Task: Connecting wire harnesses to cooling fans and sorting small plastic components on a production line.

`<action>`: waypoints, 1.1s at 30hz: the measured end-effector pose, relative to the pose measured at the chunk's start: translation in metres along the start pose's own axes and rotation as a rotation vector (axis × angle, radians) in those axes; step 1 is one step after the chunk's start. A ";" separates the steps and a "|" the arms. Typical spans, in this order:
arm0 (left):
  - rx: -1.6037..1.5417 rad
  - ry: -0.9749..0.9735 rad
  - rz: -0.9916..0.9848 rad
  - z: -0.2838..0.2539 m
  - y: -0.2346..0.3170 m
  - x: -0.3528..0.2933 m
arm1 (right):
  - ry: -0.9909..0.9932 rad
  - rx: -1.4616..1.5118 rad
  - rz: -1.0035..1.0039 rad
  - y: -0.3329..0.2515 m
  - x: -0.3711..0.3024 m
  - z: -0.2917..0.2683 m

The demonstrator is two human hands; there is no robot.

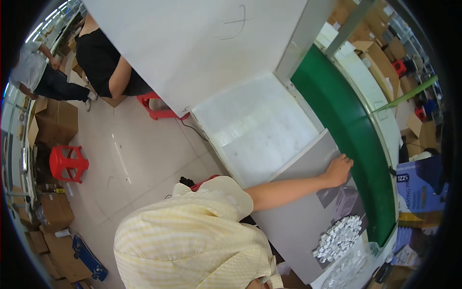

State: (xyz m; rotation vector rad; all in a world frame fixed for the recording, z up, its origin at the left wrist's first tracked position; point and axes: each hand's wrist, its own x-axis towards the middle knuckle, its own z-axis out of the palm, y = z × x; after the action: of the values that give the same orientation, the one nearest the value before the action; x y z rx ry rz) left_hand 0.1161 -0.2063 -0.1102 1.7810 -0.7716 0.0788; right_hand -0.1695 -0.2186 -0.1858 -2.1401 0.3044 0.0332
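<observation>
My left hand [339, 171] reaches out to the right on a bare forearm, from a short frilled sleeve of a yellow checked garment [192, 236]. The hand lies at the far edge of a grey work surface [288, 231], beside a green conveyor belt [346, 115]. Its fingers are bent and close together; whatever they may hold is hidden. A small greyish-purple box [345, 202] stands just below the hand. Nearer lies a heap of small white pieces [338, 238], with a clear plastic bag [347, 269] beside it. My right hand is out of view.
A large white panel [202, 48] rises behind a white-topped table [260, 130]. Left on the tiled floor are red stools [69, 164] and cardboard boxes [57, 120]. Two people, one in black [103, 62], are at upper left. Beyond the belt stands a blue box [418, 185].
</observation>
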 end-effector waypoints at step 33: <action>-0.635 -1.324 0.857 -0.020 0.158 -0.266 | 0.087 0.126 0.388 -0.016 -0.042 0.002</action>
State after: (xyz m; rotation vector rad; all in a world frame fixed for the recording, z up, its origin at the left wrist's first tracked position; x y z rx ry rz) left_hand -0.1702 -0.0906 -0.0833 0.6036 -2.1516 -0.7639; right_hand -0.2062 -0.2006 -0.1681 -1.9329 0.7496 0.1412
